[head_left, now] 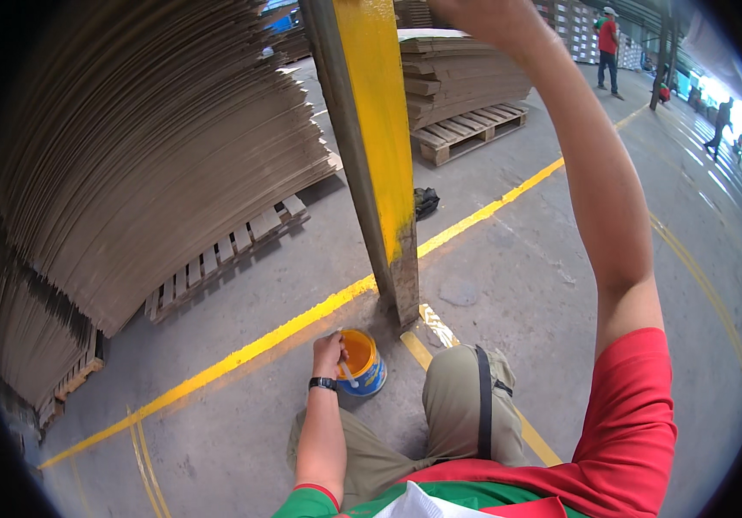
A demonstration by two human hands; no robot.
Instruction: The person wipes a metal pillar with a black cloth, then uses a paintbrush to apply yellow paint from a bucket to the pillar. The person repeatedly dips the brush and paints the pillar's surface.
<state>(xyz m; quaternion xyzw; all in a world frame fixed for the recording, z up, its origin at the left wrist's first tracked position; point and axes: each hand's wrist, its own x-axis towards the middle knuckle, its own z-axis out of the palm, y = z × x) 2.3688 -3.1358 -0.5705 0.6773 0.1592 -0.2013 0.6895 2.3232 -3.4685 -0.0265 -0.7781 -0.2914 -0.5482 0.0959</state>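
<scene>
My left hand (329, 352), with a dark watch on its wrist, is closed at the near-left rim of a blue paint bucket (364, 385) standing on the floor. Yellow-orange paint coats the bucket's inside, and a pale strip, perhaps its handle, runs down from my fingers. Beyond the bucket rises a post (373, 104), yellow on one face, with bare grey patches near its foot. My right arm is stretched up to the right of the post. Only part of my right hand (487, 19) shows at the top edge; its fingers are cut off.
Tall stacks of cardboard sheets (172, 164) stand on wooden pallets (224, 253) at left; another stack (466, 78) is behind the post. A yellow line (284, 332) crosses the floor. A dark bundle (426, 202) lies behind the post. A person in red (607, 47) stands far right.
</scene>
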